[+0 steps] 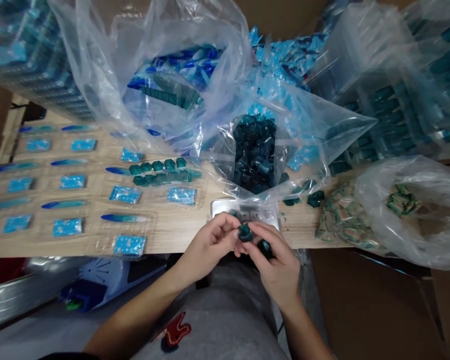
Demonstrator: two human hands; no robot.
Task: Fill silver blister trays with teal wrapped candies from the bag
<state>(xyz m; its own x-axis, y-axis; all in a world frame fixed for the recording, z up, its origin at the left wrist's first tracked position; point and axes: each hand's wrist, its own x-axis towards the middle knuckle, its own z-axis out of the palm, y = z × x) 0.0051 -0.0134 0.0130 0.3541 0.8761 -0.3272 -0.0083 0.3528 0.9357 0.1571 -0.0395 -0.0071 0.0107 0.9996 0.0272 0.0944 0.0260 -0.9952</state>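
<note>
A small dark green faceted piece (245, 231) is pinched between the fingertips of both my hands, close to the table's front edge. My left hand (212, 242) is closed on it with thumb and index finger. My right hand (279, 262) grips it from the other side, and a second dark green piece (264, 248) sits under its curled fingers. Just behind my hands lies a silvery-white flat device or tray (225, 205), partly covered. Beyond that, a clear plastic bag (285, 150) holds a heap of similar dark green pieces (255, 155).
On the left, several clear blister trays (150, 232) hold blue-white pointed sticks (122, 218) and blue patterned packets (129, 245). Two rows of green pieces (161, 177) lie there. A big bag (225, 30) of blue sticks stands behind; a bag of striped packets (345, 215) sits right.
</note>
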